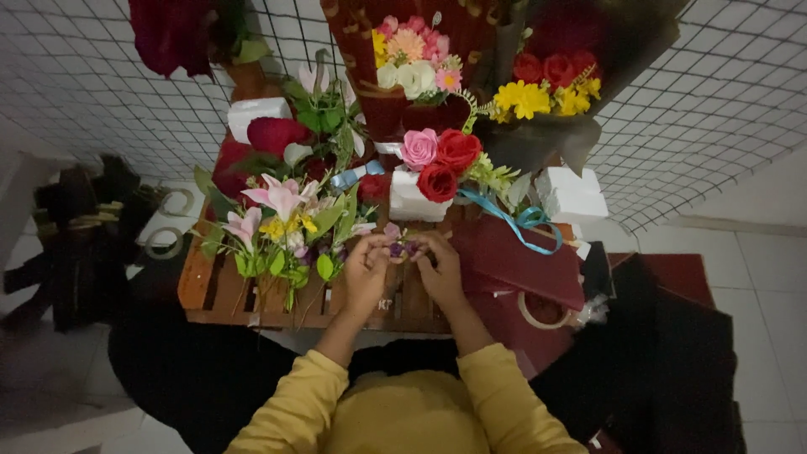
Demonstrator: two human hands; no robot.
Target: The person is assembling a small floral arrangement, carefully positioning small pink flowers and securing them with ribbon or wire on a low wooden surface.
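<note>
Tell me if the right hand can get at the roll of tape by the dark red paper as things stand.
Probably yes. The right hand is busy pinching a small purple flower with the left hand, but the tape roll lies uncovered just beside its forearm, with nothing in between.

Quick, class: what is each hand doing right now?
Left hand: fingers pinched on the small purple flower sprig.
Right hand: fingers pinched on the same sprig.

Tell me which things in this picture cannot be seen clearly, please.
- Small purple flower: head view, too small, partly covered by the left hand and right hand.
- Dark red bouquet: cut off by the top edge.
- Dark bundle on the floor: too dim to identify.
</note>
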